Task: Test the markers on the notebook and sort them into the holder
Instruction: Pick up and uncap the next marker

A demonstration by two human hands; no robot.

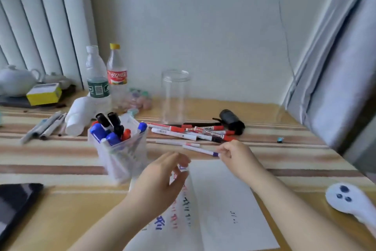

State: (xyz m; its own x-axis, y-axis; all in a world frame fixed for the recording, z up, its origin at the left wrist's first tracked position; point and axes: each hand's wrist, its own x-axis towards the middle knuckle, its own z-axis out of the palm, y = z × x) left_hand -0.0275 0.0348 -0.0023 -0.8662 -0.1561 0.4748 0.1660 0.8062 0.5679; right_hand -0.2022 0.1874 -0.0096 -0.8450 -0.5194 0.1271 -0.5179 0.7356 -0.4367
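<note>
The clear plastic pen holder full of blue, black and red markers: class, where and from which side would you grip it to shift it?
Grip the clear plastic pen holder low around its bare side walls, coming from the near side, probably with the open left hand beside it. Marker caps crowd the rim, and it already looks tilted, so a high grip could tip it.

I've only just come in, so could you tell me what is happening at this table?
A person is testing pens on an open notebook, which already carries red, blue and dark strokes. The right hand pinches a thin white pen with a purple band above the notebook's top edge. The left hand hovers open beside the clear holder, which already stands full of blue, black and red markers. More red-capped markers lie loose behind.
</note>
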